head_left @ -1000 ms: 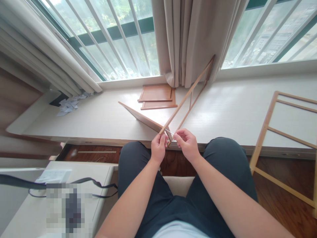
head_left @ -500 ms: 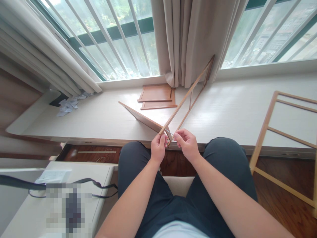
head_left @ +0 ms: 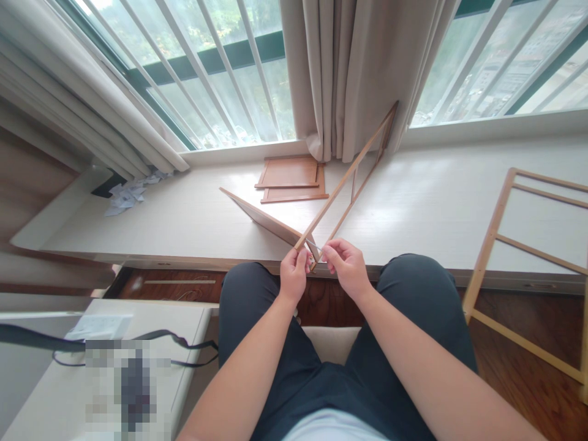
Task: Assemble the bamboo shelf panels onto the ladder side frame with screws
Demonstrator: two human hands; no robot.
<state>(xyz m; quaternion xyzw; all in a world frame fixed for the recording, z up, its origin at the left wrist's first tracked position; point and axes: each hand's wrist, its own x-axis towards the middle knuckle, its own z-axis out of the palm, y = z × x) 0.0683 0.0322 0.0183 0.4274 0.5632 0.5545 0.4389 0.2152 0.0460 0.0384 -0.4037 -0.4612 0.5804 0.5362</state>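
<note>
My left hand is closed around the near end of a narrow wooden frame, which stands on its edge and slants away toward the curtain. Between finger and thumb, my right hand pinches a thin metal rod that reaches across to the frame's end by the left fingers. Its exact kind and its tip are too small to make out. A flat wooden panel, also on edge, meets the frame near my hands and runs off to the left. My fingers partly cover the joint.
Two reddish-brown wooden panels lie overlapped on the white sill. An open wooden frame leans at the right. Torn paper lies at far left. A white table with a black strap stands at lower left.
</note>
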